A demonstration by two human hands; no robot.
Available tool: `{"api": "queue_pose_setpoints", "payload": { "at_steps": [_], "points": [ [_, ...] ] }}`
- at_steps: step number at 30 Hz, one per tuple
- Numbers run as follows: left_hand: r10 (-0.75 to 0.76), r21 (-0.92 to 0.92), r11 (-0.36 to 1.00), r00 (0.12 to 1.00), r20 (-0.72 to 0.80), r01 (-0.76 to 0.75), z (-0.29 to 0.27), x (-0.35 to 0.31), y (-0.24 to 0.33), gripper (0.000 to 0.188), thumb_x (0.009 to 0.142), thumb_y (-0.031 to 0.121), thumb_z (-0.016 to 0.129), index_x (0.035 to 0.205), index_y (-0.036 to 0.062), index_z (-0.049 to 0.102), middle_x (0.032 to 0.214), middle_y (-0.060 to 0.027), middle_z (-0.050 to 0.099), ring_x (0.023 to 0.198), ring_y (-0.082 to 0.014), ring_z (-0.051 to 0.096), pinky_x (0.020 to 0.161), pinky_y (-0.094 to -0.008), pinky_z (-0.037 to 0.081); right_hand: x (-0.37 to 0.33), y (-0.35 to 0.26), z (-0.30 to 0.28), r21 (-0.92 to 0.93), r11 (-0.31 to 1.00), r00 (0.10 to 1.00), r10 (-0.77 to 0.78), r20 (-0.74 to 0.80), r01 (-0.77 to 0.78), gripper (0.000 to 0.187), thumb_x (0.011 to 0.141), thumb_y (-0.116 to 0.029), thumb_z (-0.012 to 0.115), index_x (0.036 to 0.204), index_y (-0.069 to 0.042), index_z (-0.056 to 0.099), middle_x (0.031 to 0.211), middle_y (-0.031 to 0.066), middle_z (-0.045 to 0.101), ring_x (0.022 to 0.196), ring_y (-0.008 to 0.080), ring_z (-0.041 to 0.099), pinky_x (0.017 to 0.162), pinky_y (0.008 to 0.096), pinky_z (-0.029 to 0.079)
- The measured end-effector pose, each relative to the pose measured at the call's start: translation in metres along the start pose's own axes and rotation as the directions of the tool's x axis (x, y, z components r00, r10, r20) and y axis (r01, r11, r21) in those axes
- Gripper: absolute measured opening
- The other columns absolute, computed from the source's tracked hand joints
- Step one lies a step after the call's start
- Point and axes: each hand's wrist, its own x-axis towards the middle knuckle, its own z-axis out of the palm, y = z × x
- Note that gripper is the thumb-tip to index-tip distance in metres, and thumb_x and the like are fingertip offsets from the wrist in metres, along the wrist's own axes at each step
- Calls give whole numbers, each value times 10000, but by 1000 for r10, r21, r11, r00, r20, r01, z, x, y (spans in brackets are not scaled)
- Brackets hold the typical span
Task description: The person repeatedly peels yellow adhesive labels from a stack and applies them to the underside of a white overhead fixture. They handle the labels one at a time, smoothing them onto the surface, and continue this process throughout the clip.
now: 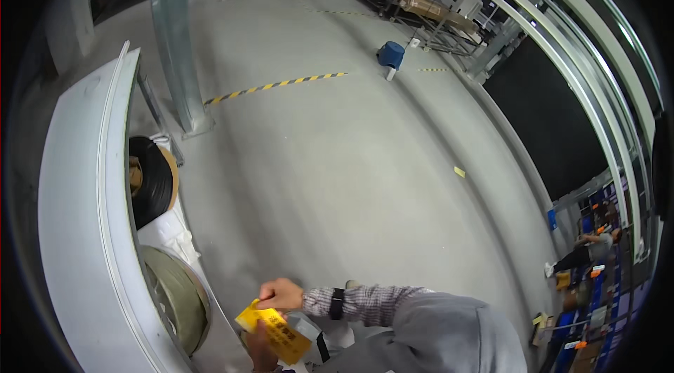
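Both hands are together low in the view, in front of my grey top. My right hand (282,294), coming from a checked sleeve with a black band at the wrist, pinches the upper edge of a flat yellow printed piece (289,343), which looks like a card or packet. Lower down, my left hand (261,349) grips the same piece from its left side; its fingers are partly hidden. The yellow piece is tilted, its dark print facing up. Something clear or pale (303,322) shows just behind it.
A long white panel-topped bench (77,211) runs along my left. Beneath its edge sit a black coil (153,183) and an olive roll (175,296). A steel column (172,43) rises beyond. A blue bucket (390,54) stands ahead. Another person (597,247) is at far right.
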Motion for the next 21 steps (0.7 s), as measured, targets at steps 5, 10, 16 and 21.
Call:
{"api": "queue_pose_setpoints", "payload": {
  "at_steps": [5, 10, 16, 21],
  "points": [
    [-123, 38, 992, 986, 113, 120, 68, 15, -24, 353, 949, 193, 385, 1205, -50, 388, 1049, -209, 572, 942, -321, 605, 817, -402, 497, -54, -12, -73, -7, 1000, 997, 30, -76, -30, 182, 786, -140, 698, 749, -23, 563, 686, 29, 594, 634, 80, 544, 540, 231, 431],
    [-126, 77, 991, 958, 258, 110, 135, 26, -40, 405, 948, 235, 388, 1253, -30, 359, 1108, -214, 547, 1005, -343, 570, 853, -427, 472, -101, -26, -139, 73, 996, 999, 49, 3, -49, 164, 809, -115, 669, 750, -22, 548, 639, 20, 579, 571, 72, 542, 500, 225, 427],
    [-228, 15, 970, 889, 398, 242, 185, 29, -59, 513, 939, 397, 379, 1292, 27, 352, 1180, -206, 517, 1064, -381, 528, 907, -478, 423, -157, -31, -184, -43, 973, 943, -229, -240, 226, 186, 815, -113, 655, 947, 15, 629, 740, 54, 648, 634, 90, 599, 565, 238, 489],
    [-227, 76, 974, 910, 347, 214, 206, 25, -74, 524, 947, 426, 337, 1302, 42, 354, 1213, -162, 514, 1087, -320, 527, 920, -452, 424, -208, -45, -205, 161, 985, 960, -16, -280, 63, 208, 793, -174, 690, 910, -10, 640, 745, 37, 640, 623, 77, 573, 562, 223, 461]
  ]
}}
